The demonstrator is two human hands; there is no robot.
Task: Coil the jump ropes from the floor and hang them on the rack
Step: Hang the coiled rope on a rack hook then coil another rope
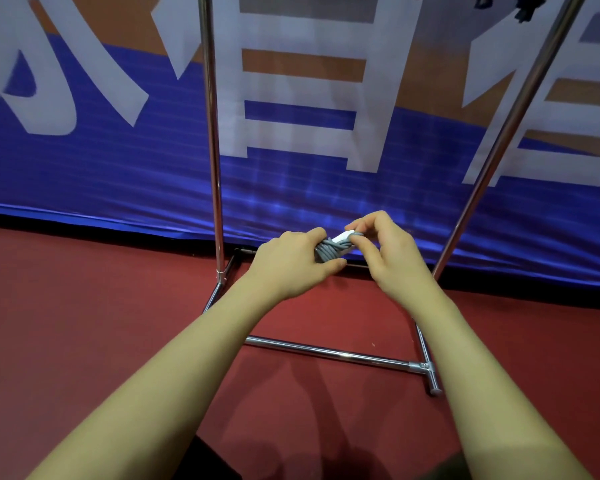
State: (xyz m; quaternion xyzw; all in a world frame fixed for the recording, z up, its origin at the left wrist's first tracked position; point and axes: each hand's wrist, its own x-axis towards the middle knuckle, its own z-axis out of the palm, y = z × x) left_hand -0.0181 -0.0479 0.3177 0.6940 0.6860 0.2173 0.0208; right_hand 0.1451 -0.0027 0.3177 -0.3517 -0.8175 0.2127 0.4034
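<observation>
From my seat the biggest thing in view is the banner (pixel 84 161), blue and orange with large white characters, hanging down to the red floor (pixel 84 341) along the back. In front of it stands the rack (pixel 212 133), a chrome frame: one upright rises just left of centre, another slants up at the right, and its base bars lie on the floor, with a crossbar running low between my forearms to a T-joint at the right. A few dark things hang at the top edge near the rack's right upright; I cannot tell what they are.

Both of my arms reach forward, bare to the elbow, and converge between the two uprights, above the rack's base. My left hand (pixel 291 266) is turned palm inward, its fingers curled round a small coiled bundle of grey jump rope (pixel 326 252), thumb lying along the underside. My right hand (pixel 378 247) meets it from the other side, wrist bent, thumb and fingers pinching at the white handle (pixel 347 235) that sticks out of the top of the bundle. The rope is held in the air between the two hands, off the floor and not touching the rack.
</observation>
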